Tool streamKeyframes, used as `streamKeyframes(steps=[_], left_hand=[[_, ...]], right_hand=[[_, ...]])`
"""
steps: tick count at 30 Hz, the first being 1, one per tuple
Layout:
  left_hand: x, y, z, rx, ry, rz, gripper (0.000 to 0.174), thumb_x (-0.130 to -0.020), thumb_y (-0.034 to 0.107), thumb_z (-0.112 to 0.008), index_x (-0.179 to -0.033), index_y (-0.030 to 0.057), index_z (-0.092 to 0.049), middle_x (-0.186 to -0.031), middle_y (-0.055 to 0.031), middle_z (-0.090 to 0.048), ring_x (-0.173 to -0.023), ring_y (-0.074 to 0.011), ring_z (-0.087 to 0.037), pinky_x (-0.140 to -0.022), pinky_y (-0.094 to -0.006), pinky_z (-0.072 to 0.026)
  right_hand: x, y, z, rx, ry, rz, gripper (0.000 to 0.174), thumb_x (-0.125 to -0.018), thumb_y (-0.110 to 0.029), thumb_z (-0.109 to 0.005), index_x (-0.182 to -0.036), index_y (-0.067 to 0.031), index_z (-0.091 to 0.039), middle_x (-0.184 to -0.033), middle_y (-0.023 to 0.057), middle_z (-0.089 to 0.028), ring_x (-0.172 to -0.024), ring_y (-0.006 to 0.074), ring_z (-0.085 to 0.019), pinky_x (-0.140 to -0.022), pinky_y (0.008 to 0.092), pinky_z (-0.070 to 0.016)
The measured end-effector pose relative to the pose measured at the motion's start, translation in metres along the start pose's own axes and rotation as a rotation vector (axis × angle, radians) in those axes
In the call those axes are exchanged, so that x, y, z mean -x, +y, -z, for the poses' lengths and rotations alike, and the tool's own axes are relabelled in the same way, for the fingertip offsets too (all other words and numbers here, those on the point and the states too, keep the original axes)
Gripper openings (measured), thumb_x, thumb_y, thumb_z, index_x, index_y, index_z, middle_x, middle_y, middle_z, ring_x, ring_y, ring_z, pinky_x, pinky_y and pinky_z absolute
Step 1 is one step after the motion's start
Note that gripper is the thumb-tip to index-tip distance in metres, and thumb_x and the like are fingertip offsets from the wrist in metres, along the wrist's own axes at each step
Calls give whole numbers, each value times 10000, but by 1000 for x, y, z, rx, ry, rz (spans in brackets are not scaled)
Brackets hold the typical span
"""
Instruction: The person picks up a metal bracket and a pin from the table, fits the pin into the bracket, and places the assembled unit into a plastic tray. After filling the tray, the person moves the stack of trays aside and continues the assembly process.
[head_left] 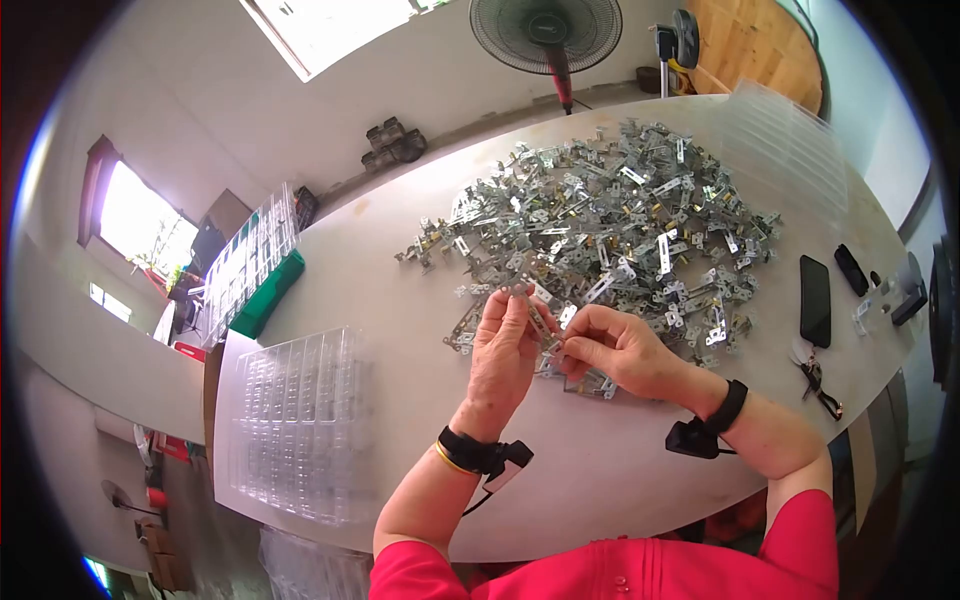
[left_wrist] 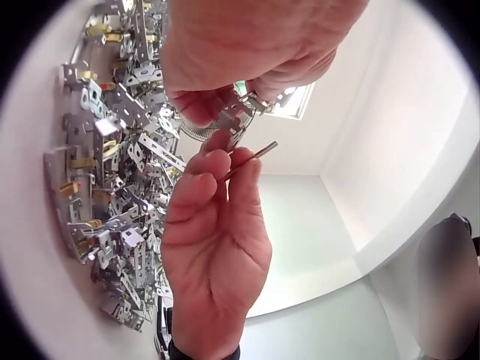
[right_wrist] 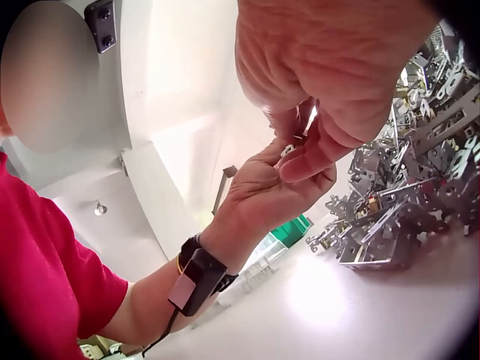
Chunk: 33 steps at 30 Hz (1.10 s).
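My left hand grips a small silver metal bracket with holes in it, above the near edge of a large heap of similar metal brackets. Close beside it, my right hand pinches a thin metal pin between thumb and forefinger, as the left wrist view shows. The pin's free end sticks out past the fingertips, near the bracket. In the right wrist view, the fingers of both hands overlap and mostly cover the bracket.
Clear plastic compartment trays lie at the table's left. Behind them stands a green-based organizer. Another clear tray is at the far right. A black phone and small pliers lie on the right; a fan stands beyond the table.
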<state>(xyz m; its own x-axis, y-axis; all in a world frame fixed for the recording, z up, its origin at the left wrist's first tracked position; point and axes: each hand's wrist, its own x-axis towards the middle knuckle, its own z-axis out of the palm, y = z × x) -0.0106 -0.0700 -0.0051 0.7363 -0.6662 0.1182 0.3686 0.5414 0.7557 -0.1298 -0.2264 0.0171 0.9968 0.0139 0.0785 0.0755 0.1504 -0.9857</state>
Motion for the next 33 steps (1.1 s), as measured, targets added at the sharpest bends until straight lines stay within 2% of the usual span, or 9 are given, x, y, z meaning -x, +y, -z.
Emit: streamKeyframes(steps=[8, 12, 14, 15, 16, 19, 21, 27, 33], left_hand=[[25, 27, 26, 32, -24, 67, 230, -1069, 175, -487, -1247, 69, -586, -1132, -99, -680, -1046, -215, -651, -896, -391, -523], [29, 28, 48, 103, -25, 127, 260, -1066, 220, -468, -1225, 58, -596, -1166, -120, -674, -1059, -231, -647, -889, -399, -523], [27, 20, 69, 204, -229, 149, 331, -1063, 311, -456, -1204, 48, -599, -1168, -128, -667, -1068, -255, -645, -880, -409, -526], [26, 18, 76, 223, -217, 146, 331, -1063, 311, -456, -1204, 48, -599, -1168, -128, -667, -1068, -255, -645, -880, -409, -526], [24, 16, 82, 248, -287, 213, 360, -1059, 342, -453, -1196, 43, -599, -1165, -130, -665, -1072, -261, -646, -878, -416, -525], [25, 21, 82, 273, -355, 291, 371, -1053, 348, -465, -1185, 24, -588, -1139, -139, -657, -1078, -280, -645, -868, -447, -551], [26, 33, 74, 124, -379, 379, 371, -1050, 334, -475, -1204, 12, -575, -1130, -154, -650, -1084, -294, -648, -834, -454, -588], [31, 41, 70, -104, -459, 558, 353, -1006, 193, -586, -1279, -25, -531, -1118, -192, -678, -861, -276, -727, -672, -368, -622], [37, 38, 62, -334, -507, 547, 347, -979, 186, -613, -1262, -10, -567, -1016, -106, -721, -747, -166, -712, -601, -253, -552]], right_hand=[[-8, -3, -15, 129, 47, 35, 83, -1032, -114, -583, -1056, -35, -578, -842, 10, -635, -771, 82, -609, -718, 242, -517], [-13, -1, -18, 240, 22, 66, 78, -1019, -106, -606, -1052, -39, -583, -828, -2, -610, -744, 76, -579, -684, 244, -491], [-14, -4, -18, 372, -19, 95, 78, -1010, -105, -618, -1043, -40, -589, -832, 4, -609, -746, 81, -576, -682, 252, -489], [-15, -6, -18, 491, -63, 142, 79, -1002, -103, -631, -1035, -40, -596, -837, 11, -608, -748, 86, -574, -680, 261, -486], [-18, -8, -18, 624, -86, 285, 84, -971, -88, -662, -1010, -35, -609, -847, 46, -608, -748, 133, -581, -677, 291, -484], [-23, -17, -21, 754, -186, 336, 93, -947, -76, -678, -997, -31, -614, -857, 81, -605, -757, 188, -593, -683, 316, -488], [-24, -26, -25, 758, -221, 295, 103, -916, -56, -693, -981, -27, -619, -865, 101, -601, -767, 231, -602, -687, 329, -489], [-31, -31, -25, 941, -321, 323, 102, -882, 19, -656, -960, -27, -610, -888, 98, -594, -796, 240, -603, -687, 324, -481], [-24, -26, -30, 961, -359, 251, 84, -904, 17, -630, -969, -28, -603, -871, 98, -577, -776, 249, -591, -681, 332, -464]])
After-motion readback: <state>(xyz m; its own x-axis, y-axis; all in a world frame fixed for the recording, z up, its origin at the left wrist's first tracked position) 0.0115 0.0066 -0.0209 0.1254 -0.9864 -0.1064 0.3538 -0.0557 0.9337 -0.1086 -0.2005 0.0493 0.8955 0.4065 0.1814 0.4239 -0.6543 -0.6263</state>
